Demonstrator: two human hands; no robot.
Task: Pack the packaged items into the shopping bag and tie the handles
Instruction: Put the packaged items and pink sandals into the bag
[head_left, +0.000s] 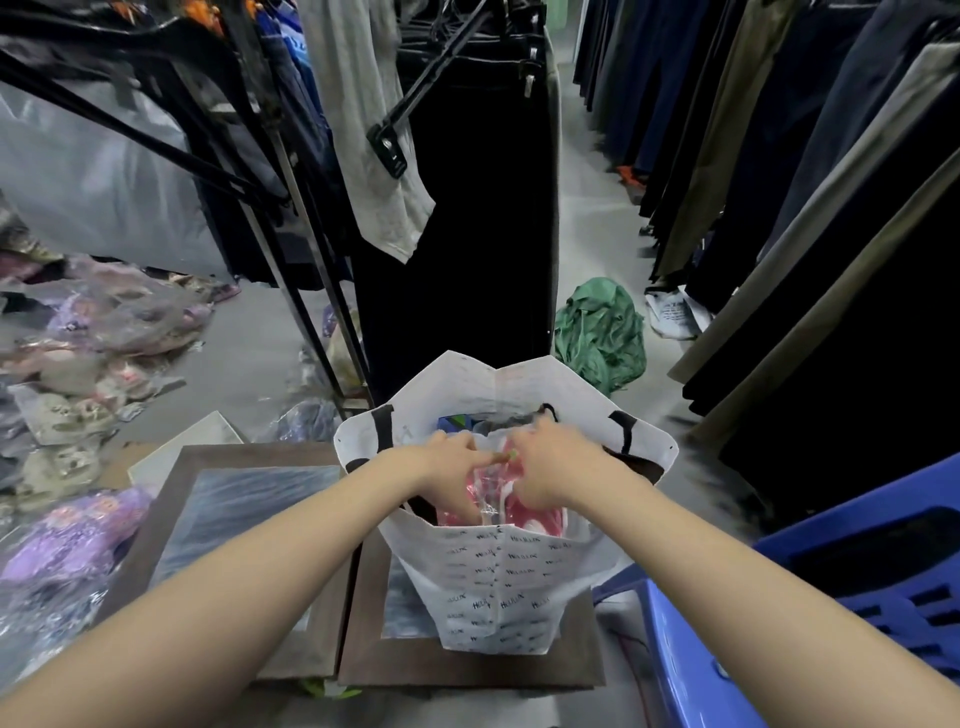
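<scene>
A white shopping bag (498, 582) with small black lettering and black handles stands open on a brown framed panel. Inside it lies a red and white item in clear plastic wrap (535, 514), with darker packages behind it. Both of my hands are down in the bag's mouth. My left hand (452, 457) presses on the wrapped red item with its fingers stretched toward the right. My right hand (556, 462) rests on the same package from the right, fingers curled over the plastic. The fingertips of both hands are partly hidden by the wrap.
More packaged clothes (78, 540) lie in heaps on the floor at the left. Racks of hanging trousers (779, 182) line the right and the middle. A blue plastic stool (857, 587) stands at the right. A green crumpled bag (597, 332) lies beyond the shopping bag.
</scene>
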